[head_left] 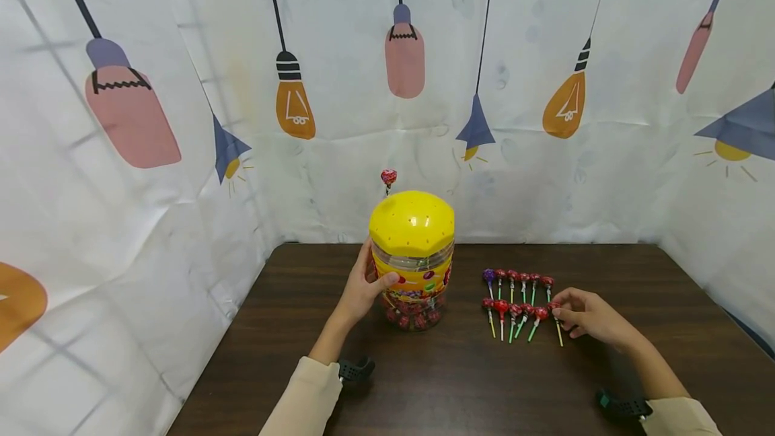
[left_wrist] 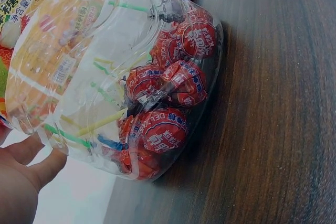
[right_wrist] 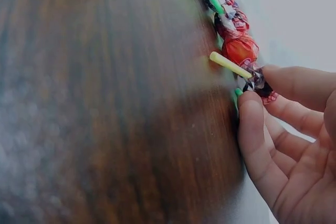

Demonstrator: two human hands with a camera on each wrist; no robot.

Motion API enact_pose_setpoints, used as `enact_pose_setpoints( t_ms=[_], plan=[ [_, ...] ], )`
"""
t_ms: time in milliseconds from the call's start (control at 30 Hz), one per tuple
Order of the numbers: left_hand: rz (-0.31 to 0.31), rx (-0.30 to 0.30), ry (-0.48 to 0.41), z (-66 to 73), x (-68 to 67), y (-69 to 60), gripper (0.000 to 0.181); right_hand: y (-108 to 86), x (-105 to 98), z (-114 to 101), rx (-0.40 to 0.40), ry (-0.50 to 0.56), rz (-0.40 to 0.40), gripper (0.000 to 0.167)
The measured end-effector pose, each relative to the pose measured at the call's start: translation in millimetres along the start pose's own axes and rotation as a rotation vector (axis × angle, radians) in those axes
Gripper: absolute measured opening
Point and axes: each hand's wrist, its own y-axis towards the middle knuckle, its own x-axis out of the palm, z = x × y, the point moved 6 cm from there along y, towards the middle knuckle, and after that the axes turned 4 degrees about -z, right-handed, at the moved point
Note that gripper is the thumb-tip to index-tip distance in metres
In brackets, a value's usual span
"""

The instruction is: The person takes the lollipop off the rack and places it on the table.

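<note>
My left hand grips the side of a clear plastic candy jar with a yellow lid, its thumb lying across the front of the label. Red-wrapped lollipops fill the jar's lower part, their sticks pointing inward. To the right, two rows of lollipops lie on the table. At the right end of the nearer row, my right hand pinches a lollipop with a yellow stick between thumb and fingertips, close to its wrapped head. Beside it lies a red lollipop with a green stick.
Behind the jar one more lollipop sticks up above the lid. The farther row begins with a purple-headed lollipop. A dark wooden table carries everything, and a white lamp-patterned cloth hangs along its back and sides.
</note>
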Motion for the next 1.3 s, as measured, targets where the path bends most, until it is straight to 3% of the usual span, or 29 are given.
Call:
enact_pose_setpoints(
  t_ms=[467,667,800,1000,1300],
  plan=[
    [0.002,0.010,0.000,2.8,-1.0,-1.6,0.087,0.8,-1,-6,0.001,-0.011,-0.043,0.044],
    [0.004,0.009,-0.003,3.4,-0.9,-1.3,0.087,-4.2,-5,-10,-0.005,-0.047,-0.088,0.045],
    [-0.001,0.011,-0.013,3.4,-0.6,-1.6,0.088,-9.4,-10,-19,-0.013,-0.073,-0.077,0.047],
    [-0.002,0.007,-0.003,1.3,-0.8,-1.6,0.088,-16.4,-13,-54,-0.160,-0.090,0.020,0.040],
    [-0.011,0.023,0.002,1.2,0.8,-0.5,0.087,-15.1,9,-147,-0.459,-0.083,0.221,0.022]
  ],
)
